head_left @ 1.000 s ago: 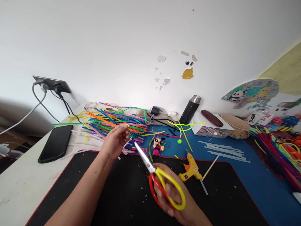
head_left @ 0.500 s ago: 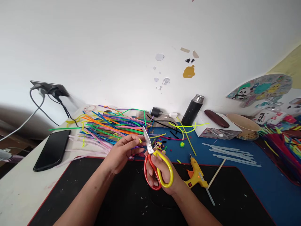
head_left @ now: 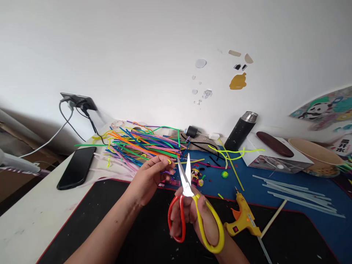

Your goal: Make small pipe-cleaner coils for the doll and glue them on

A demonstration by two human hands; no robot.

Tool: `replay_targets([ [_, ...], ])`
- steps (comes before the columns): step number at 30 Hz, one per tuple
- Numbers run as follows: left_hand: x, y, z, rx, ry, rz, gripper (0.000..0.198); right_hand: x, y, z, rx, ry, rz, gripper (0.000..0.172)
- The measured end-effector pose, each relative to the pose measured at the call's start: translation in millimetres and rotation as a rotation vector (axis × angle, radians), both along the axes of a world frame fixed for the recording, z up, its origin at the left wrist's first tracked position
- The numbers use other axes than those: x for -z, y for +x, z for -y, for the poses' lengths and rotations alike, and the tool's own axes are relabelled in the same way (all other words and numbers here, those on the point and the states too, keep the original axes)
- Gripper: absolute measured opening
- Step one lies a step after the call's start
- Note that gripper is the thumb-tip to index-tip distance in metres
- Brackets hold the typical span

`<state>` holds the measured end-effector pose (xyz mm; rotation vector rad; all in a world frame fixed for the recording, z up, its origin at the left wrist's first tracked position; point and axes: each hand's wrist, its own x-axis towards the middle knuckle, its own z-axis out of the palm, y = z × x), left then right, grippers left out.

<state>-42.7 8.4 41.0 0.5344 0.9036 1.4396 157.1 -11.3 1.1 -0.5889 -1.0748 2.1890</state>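
My right hand [head_left: 192,216] holds a pair of scissors [head_left: 187,189] by its red and yellow handles, blades parted and pointing up and away. Between the thumb and fingertips of my left hand [head_left: 154,174] is a small piece of yellow pipe cleaner [head_left: 169,161], mostly covered by the fingers. The blade tips stand just right of that piece, apart from it. Behind the scissors a small colourful figure [head_left: 195,174] lies on the blue surface. A green-yellow ball [head_left: 224,175] is to its right.
A heap of coloured pipe cleaners [head_left: 145,145] lies at the back left, beside a black phone [head_left: 77,167]. On the right are a yellow glue gun [head_left: 244,216], clear glue sticks [head_left: 299,194], a black flask [head_left: 240,132] and a white box [head_left: 253,154]. A black mat [head_left: 143,227] lies below my hands.
The scissor blades have opened, and my right hand has moved down and slightly right, away from my left. The camera view has turned a little left. My left hand still pinches the yellow piece.
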Motion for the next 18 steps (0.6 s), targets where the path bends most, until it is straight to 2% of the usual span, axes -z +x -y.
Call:
replay_targets([
  [4,1.5,2,1,0.015,0.008,-0.008,0.03,-4.9,-2,2,0.005,0.094,0.111,0.068],
  [11,2.1,6,1,0.016,0.014,-0.161,0.033,-14.1,-5,8,0.125,0.148,0.264,0.058],
  [18,4.1,7,1,-0.019,0.046,-0.297,0.037,-9.9,-8,12,0.153,0.204,0.329,0.055],
])
